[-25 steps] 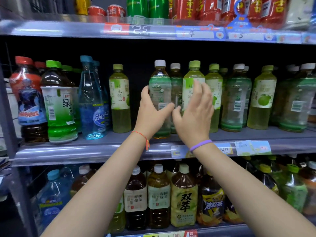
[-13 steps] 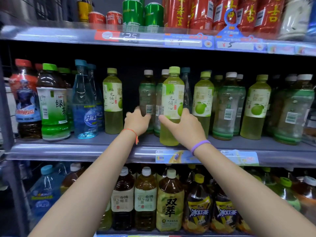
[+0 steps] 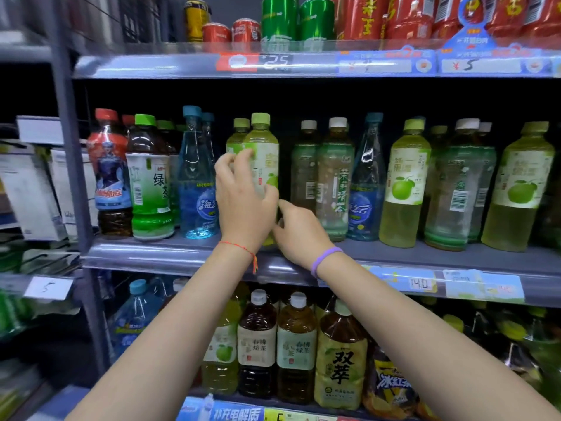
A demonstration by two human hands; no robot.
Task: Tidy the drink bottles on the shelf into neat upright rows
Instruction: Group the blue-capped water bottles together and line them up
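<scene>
Shop shelving fills the view, with 3 tiers of drinks; the middle shelf [image 3: 182, 253] carries the bottles being handled. On it, toward the left, a pale green bottle [image 3: 264, 153] with a green cap stands upright at the front, a like bottle [image 3: 239, 132] just behind it. The left hand [image 3: 243, 205] covers its label, fingers curled round the body in a loose grip. The right hand [image 3: 299, 230] sits low by the bottle's base, thumb up and touching the left hand; whether its grip is on the bottle, I cannot tell. Left of this stand a blue bottle [image 3: 197, 189], a green tea bottle [image 3: 150, 183] and a red-capped bottle [image 3: 109, 174]. Right of it are 2 white-capped bottles [image 3: 335, 177], another blue one [image 3: 365, 189] and a lime bottle [image 3: 405, 183], all upright. Cans [image 3: 279, 22] line the top shelf.
</scene>
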